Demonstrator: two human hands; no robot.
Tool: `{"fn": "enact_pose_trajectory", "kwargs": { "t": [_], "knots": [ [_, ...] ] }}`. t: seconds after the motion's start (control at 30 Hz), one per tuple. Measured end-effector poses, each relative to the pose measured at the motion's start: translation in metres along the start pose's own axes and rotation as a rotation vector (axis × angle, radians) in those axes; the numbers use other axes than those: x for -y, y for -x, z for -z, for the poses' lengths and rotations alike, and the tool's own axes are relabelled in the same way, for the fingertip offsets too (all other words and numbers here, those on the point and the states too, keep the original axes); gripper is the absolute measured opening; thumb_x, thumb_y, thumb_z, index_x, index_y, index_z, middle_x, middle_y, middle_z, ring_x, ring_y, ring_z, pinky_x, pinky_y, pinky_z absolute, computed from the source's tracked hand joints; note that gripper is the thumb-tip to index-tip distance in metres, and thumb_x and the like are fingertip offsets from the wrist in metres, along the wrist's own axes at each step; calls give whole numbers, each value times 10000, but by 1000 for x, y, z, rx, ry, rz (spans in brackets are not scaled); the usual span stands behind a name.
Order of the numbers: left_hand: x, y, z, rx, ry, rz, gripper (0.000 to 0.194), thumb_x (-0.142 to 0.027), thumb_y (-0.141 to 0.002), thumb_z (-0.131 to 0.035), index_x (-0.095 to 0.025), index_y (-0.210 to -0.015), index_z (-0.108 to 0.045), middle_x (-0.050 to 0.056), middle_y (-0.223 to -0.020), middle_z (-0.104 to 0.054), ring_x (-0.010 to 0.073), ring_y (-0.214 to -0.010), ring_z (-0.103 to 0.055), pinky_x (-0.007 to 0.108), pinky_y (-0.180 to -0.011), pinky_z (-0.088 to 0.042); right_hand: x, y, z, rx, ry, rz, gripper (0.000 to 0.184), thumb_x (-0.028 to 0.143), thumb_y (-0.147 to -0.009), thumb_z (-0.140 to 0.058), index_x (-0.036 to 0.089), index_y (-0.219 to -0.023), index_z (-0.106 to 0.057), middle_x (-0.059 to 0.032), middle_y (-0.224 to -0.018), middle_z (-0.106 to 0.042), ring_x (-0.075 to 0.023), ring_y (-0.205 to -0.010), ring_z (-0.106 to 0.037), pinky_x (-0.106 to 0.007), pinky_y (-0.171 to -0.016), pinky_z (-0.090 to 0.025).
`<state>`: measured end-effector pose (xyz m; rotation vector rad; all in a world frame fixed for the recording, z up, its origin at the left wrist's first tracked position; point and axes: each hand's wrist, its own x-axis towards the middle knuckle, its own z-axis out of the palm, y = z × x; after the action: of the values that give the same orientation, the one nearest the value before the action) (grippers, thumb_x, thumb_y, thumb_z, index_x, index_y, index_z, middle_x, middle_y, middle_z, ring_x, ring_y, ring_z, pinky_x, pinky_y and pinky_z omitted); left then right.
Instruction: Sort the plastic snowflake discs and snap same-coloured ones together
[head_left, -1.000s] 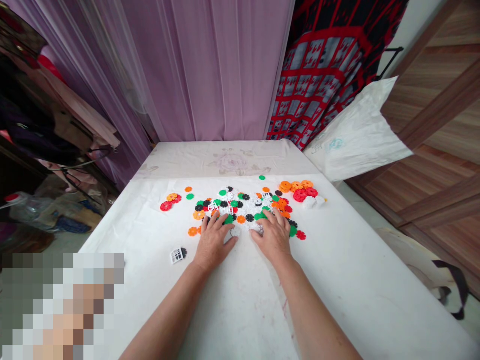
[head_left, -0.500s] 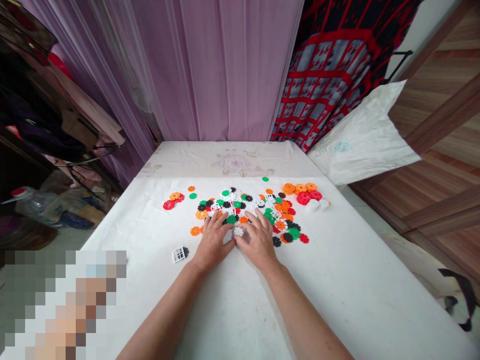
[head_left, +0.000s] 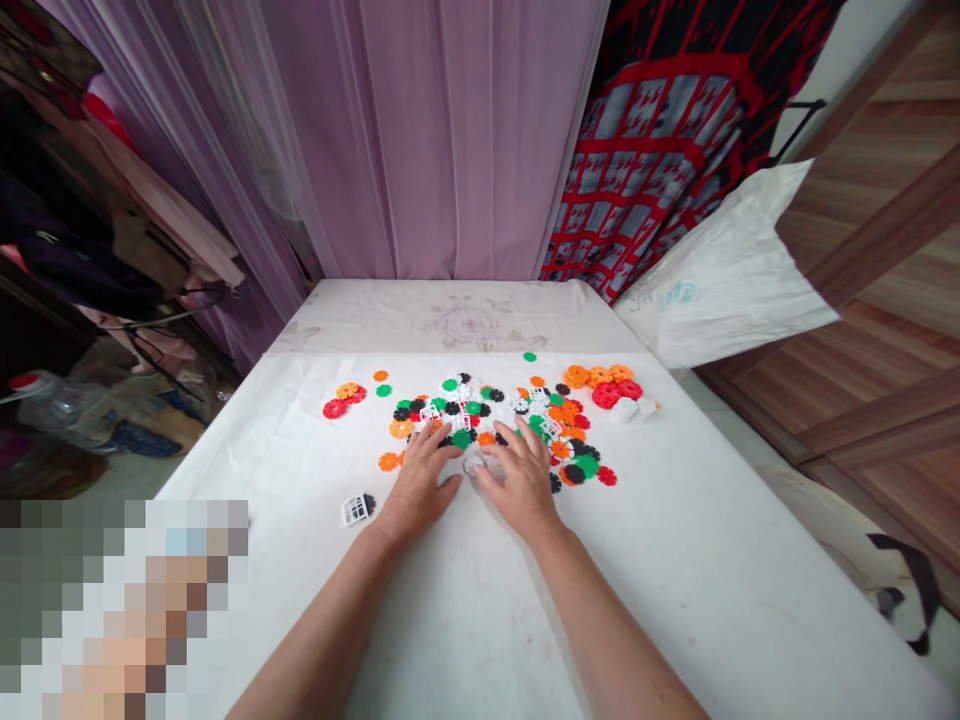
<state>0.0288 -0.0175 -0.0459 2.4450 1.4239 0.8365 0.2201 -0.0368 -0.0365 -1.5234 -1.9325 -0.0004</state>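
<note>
My left hand (head_left: 421,482) rests over the near left edge of a pile of notched plastic discs (head_left: 463,438), its fingers spread and nothing visible in them. Opposite it, my right hand (head_left: 523,478) lies with fingers apart at the pile's near right edge. Between the two hands is a white disc (head_left: 473,463), close to the right thumb and forefinger; whether they touch it I cannot tell. The pile mixes white, black, green, orange and red discs with a few white window-shaped pieces (head_left: 430,412). Some discs are hidden under my fingers.
A white window piece (head_left: 355,511) with a black disc lies left of my left hand. Orange flower rings (head_left: 598,377), red ones (head_left: 616,394) and white ones (head_left: 634,409) sit at the right. A smaller red and orange group (head_left: 336,408) is at left. A white sack (head_left: 735,275) stands beyond the table's right edge.
My hands have drawn slightly apart around the white disc, the left thumb moving away from it. The pile looks the same, and the view has shifted a little.
</note>
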Motion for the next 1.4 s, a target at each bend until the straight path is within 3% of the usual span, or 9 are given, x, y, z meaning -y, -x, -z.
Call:
{"fn": "enact_pose_trajectory", "kwargs": {
  "t": [0.17,0.3,0.5,0.7,0.9,1.13,1.4],
  "knots": [
    [12,-3,16,-100,-71,98,282,-198,-863,-522,-244,-1088,-686,82,-1344,-618,306,-1360,-452,592,-1124,-343,-21,3,11,-98,53,-80,191,257,-886,-556,253,-815,-732,-56,-1311,-626,-316,-1370,-379,-538,-1091,-298],
    [19,-3,20,-120,-133,174,272,-242,-864,-541,-277,-1080,-703,65,-1319,-636,321,-1332,-479,613,-1110,-339,-21,1,11,-23,78,-79,131,276,-848,-610,259,-854,-740,-65,-1351,-593,-329,-1388,-346,-564,-1105,-269],
    [16,-1,16,-90,-145,138,265,-263,-864,-552,-267,-1074,-712,76,-1316,-636,326,-1343,-465,598,-1111,-342,-9,-3,7,80,136,-98,171,343,-796,-690,250,-933,-732,-100,-1390,-555,-356,-1396,-321,-602,-1099,-254],
    [14,-1,17,-77,-146,141,257,-277,-875,-547,-254,-1070,-712,87,-1320,-631,332,-1328,-477,597,-1103,-353,-10,-3,2,46,111,-92,99,301,-801,-676,236,-864,-715,-94,-1350,-594,-347,-1391,-338,-600,-1103,-249],
    [13,-1,17,-66,-145,141,259,-270,-876,-538,-259,-1066,-714,80,-1314,-634,318,-1328,-476,575,-1114,-350,-11,-1,0,-42,58,-73,139,344,-819,-660,240,-894,-713,-84,-1343,-594,-341,-1388,-341,-572,-1106,-255],
    [14,-1,16,-64,-144,130,266,-270,-878,-529,-261,-1073,-710,74,-1312,-636,315,-1317,-484,571,-1109,-356,12,-3,-2,49,9,-19,125,303,-801,-670,255,-910,-708,-54,-1350,-599,-328,-1379,-363,-548,-1121,-247],
    [14,-1,16,-52,-168,130,272,-274,-879,-522,-253,-1080,-704,75,-1314,-635,314,-1317,-484,569,-1107,-360,11,-2,-3,85,10,-23,137,310,-800,-668,250,-918,-707,-64,-1367,-590,-328,-1378,-371,-554,-1120,-252]
  ]
}}
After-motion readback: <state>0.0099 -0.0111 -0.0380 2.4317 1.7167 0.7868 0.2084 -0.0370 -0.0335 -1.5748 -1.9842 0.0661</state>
